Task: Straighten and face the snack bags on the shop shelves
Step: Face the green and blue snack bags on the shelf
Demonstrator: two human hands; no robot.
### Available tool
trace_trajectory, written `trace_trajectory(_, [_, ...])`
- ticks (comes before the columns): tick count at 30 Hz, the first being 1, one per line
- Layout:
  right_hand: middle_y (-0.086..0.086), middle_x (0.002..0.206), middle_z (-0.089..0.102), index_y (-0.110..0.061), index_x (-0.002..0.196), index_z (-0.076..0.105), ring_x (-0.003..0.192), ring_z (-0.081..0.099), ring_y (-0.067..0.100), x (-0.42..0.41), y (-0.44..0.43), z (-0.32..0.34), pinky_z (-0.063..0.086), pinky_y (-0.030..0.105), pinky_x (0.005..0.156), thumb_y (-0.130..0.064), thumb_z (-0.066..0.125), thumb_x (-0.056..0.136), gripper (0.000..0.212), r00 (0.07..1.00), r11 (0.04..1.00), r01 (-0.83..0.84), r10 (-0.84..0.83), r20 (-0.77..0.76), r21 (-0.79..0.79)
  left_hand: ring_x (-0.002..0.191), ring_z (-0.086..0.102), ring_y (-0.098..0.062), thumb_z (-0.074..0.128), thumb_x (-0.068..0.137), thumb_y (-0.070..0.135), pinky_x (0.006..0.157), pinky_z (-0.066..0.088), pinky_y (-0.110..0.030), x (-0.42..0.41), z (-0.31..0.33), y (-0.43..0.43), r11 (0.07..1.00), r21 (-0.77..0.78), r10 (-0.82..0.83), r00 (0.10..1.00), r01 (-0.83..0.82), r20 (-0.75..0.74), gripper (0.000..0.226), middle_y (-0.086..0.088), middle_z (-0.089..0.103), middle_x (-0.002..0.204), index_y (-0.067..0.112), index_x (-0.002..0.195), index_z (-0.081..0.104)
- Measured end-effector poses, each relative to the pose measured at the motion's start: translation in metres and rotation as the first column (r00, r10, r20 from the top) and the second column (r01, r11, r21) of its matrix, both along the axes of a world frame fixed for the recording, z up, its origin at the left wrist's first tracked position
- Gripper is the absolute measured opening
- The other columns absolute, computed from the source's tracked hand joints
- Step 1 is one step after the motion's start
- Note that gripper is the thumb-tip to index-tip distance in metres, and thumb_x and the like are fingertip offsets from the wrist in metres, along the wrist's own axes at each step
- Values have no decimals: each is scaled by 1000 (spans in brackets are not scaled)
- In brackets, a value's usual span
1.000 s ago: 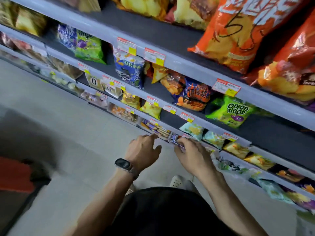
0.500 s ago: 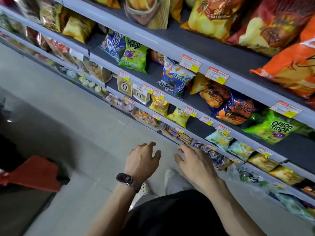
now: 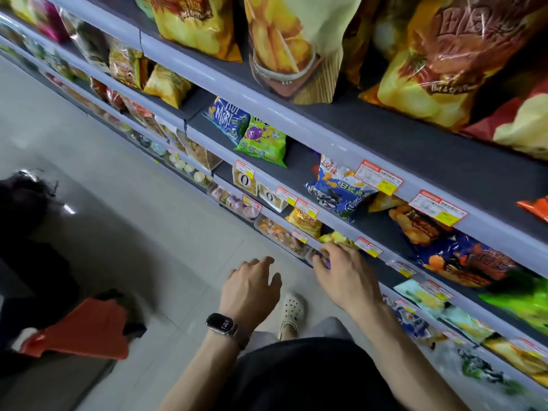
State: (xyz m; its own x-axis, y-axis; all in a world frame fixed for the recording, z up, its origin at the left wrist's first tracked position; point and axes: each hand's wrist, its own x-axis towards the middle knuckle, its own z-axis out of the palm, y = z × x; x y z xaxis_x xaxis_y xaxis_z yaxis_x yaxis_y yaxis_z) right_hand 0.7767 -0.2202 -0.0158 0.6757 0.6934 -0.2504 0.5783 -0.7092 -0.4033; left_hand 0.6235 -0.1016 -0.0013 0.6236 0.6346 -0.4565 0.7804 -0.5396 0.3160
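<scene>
My right hand (image 3: 345, 275) reaches to the front edge of a low shelf (image 3: 391, 256), its fingers curled over a small purple snack pack (image 3: 325, 263) that is mostly hidden under them. Just behind the fingertips sits a small yellow bag (image 3: 339, 237), and a larger yellow bag (image 3: 305, 222) leans to its left. My left hand (image 3: 252, 290), with a watch on the wrist, hovers over the floor with fingers apart, holding nothing. One shelf higher stand a blue-and-white bag (image 3: 338, 194) and a green bag (image 3: 264, 143).
Clear packs of orange snacks (image 3: 278, 232) line the low shelf left of my right hand. Large chip bags (image 3: 296, 46) fill the top shelf. At the left a person in black holds something orange (image 3: 89, 327). My white shoe (image 3: 292, 310) is on the tiled floor.
The view has swung left along the shelves. My right hand went from lying flat to curling its fingers onto the purple pack at the shelf edge. My left hand stays open beside it.
</scene>
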Motion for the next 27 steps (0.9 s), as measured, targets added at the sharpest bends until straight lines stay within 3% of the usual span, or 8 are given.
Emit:
trace_trajectory(7, [7, 103, 75, -17, 110, 70, 94, 67, 31, 29, 27, -14, 55, 40, 73, -34, 62, 97, 23, 998, 996, 68, -69, 9, 55, 118, 66, -27, 46, 108, 38, 98, 52, -39, 33, 0, 40, 999, 31, -18, 1000, 17, 14, 42, 0, 70, 132, 25, 147, 56])
trace_trajectory(12, [8, 112, 73, -26, 116, 67, 105, 65, 33, 36, 33, -29, 56, 42, 82, -50, 56, 96, 33, 988, 974, 110, -128, -81, -197, 118, 67, -29, 49, 106, 40, 98, 54, -41, 38, -17, 82, 995, 5, -100, 995, 100, 12, 41, -2, 71, 130, 25, 144, 57])
trace_trajectory(16, [3, 119, 74, -23, 118, 68, 110, 67, 31, 44, 41, -35, 55, 40, 85, -44, 61, 97, 31, 933, 931, 330, -347, -99, -156, 116, 68, -31, 51, 105, 42, 97, 56, -42, 44, -28, 126, 982, -24, -187, 982, 187, -17, 42, -6, 71, 131, 24, 142, 60])
trace_trajectory(21, [4, 143, 60, -15, 148, 47, 122, 61, 28, 55, 64, -47, 47, 36, 102, -32, 71, 96, 60, 683, 683, 723, -683, -259, 107, 111, 66, -40, 54, 103, 31, 82, 51, -41, 68, -37, 199, 976, -14, -219, 976, 219, 24, 36, -17, 69, 125, 18, 136, 60])
trace_trajectory(24, [3, 131, 59, -3, 149, 41, 114, 58, 19, 64, 86, -49, 46, 27, 98, -21, 77, 94, 68, 555, 511, 830, -725, -407, 222, 118, 63, -44, 58, 102, 30, 87, 52, -47, 89, -46, 243, 983, 14, -182, 980, 181, 85, 48, -22, 67, 129, 12, 146, 52])
trace_trajectory(27, [8, 132, 64, -4, 137, 45, 118, 62, 24, 72, 99, -64, 49, 38, 105, -22, 82, 89, 64, 501, 422, 865, -745, -440, 271, 123, 58, -47, 62, 99, 28, 92, 48, -48, 111, -55, 276, 995, 23, -105, 975, 102, 197, 52, -26, 62, 132, 6, 145, 50])
